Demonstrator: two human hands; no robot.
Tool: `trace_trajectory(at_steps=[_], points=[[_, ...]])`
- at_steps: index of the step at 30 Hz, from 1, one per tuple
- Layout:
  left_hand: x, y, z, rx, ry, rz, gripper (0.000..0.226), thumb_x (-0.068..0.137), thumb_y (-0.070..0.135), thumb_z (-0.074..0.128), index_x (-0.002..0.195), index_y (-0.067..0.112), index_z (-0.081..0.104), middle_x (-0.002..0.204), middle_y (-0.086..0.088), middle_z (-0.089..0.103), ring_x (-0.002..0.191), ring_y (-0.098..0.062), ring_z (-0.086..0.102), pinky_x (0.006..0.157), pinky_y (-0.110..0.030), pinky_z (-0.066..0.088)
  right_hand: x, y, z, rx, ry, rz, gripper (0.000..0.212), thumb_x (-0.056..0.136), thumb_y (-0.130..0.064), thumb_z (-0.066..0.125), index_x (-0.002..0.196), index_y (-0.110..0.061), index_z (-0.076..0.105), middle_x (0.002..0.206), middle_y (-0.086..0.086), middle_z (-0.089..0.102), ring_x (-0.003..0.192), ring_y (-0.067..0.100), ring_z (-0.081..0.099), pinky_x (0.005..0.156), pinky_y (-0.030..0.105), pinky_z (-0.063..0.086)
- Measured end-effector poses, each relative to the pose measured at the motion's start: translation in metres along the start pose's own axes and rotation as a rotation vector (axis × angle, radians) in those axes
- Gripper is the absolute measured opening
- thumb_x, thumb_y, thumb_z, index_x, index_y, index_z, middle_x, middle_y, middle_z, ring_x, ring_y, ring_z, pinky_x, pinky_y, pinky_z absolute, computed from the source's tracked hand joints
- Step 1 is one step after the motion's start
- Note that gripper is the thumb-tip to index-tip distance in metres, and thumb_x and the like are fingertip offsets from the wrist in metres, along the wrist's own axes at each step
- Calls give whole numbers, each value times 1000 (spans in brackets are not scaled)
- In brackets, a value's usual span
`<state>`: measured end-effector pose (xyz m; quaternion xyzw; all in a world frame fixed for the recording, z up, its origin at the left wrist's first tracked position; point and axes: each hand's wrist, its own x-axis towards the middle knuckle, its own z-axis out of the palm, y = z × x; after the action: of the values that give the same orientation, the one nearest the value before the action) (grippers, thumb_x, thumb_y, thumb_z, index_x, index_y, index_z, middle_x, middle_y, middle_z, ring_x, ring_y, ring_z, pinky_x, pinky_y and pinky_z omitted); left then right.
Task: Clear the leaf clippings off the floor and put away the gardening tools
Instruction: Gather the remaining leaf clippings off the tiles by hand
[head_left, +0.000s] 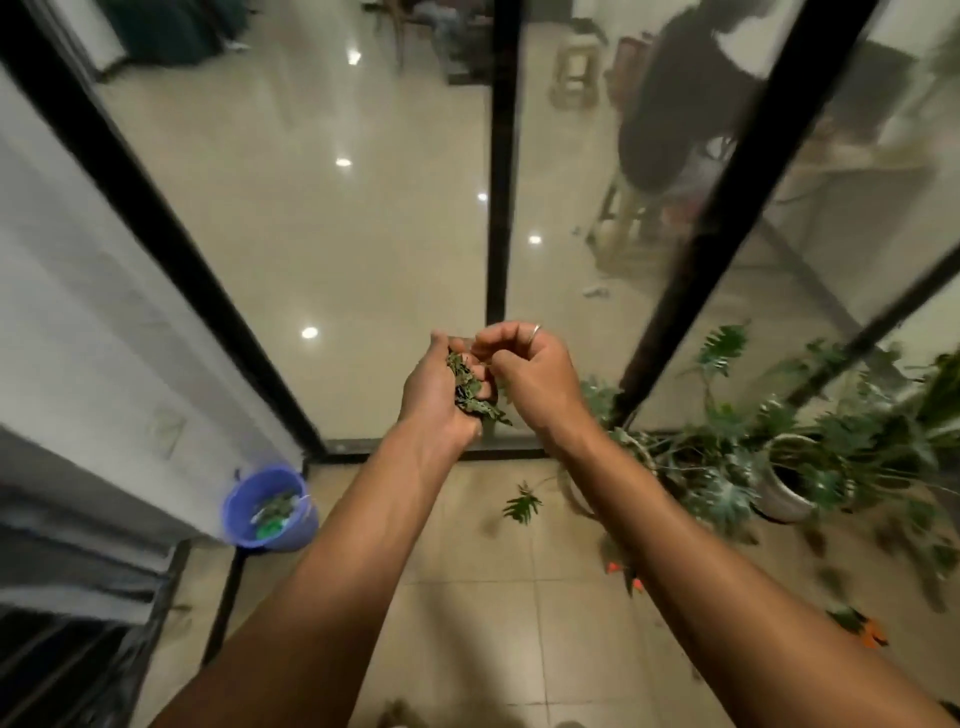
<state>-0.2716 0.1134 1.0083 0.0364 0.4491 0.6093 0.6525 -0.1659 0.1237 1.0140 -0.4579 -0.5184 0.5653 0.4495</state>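
2 arms outstretched, left hand (435, 396) cupped, right hand (531, 375) curled against it

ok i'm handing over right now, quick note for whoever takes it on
Left hand cups a pile of leaf clippings; right hand pinches at the same pile.
Blue bucket, floor left, already holds some clippings.
Left to do: tip this handful in, gather the loose leaves near the potted plants, put away the orange-handled items, blurred, likely the tools.
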Motion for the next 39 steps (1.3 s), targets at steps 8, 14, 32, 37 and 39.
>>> trace_trajectory(at_steps=[8, 14, 32, 37, 39], points=[[1, 132, -158, -170, 251, 184, 39, 108, 43, 45, 78, 19, 53, 55, 1, 53, 42, -11, 49, 43, -21, 38, 25, 17, 202, -69, -317, -4, 27, 85, 10, 55, 89, -12, 71, 83, 1, 75, 84, 13, 72, 82, 31, 59], [26, 159, -267, -393, 465, 211, 41, 105, 49, 47, 77, 22, 55, 64, -3, 64, 51, -16, 59, 64, -29, 47, 43, 62, 307, -100, -568, 135, 24, 89, 9, 52, 92, -8, 69, 86, 10, 73, 80, 23, 70, 77, 38, 59], [332, 133, -521, -710, 828, -7, 48, 106, 50, 40, 130, 13, 60, 120, -24, 67, 100, -37, 66, 78, -47, 52, 236, 400, 484, -241, -652, 698, 12, 91, -11, 61, 92, -11, 73, 84, 4, 75, 78, 18, 70, 68, 30, 52], [443, 73, -632, -787, 933, -1, 39, 108, 42, 43, 131, 12, 52, 112, -21, 66, 100, -37, 66, 104, -52, 50, 257, 578, 519, -143, -488, 928, 16, 87, -23, 60, 94, -11, 69, 79, 3, 68, 78, 20, 62, 72, 34, 49], [480, 53, -676, -773, 948, -23, 49, 108, 45, 39, 142, 12, 50, 124, -22, 65, 110, -39, 65, 106, -54, 49, 259, 634, 531, -66, -436, 972, 13, 88, -19, 58, 95, -13, 67, 74, 2, 63, 81, 20, 61, 78, 37, 52]])
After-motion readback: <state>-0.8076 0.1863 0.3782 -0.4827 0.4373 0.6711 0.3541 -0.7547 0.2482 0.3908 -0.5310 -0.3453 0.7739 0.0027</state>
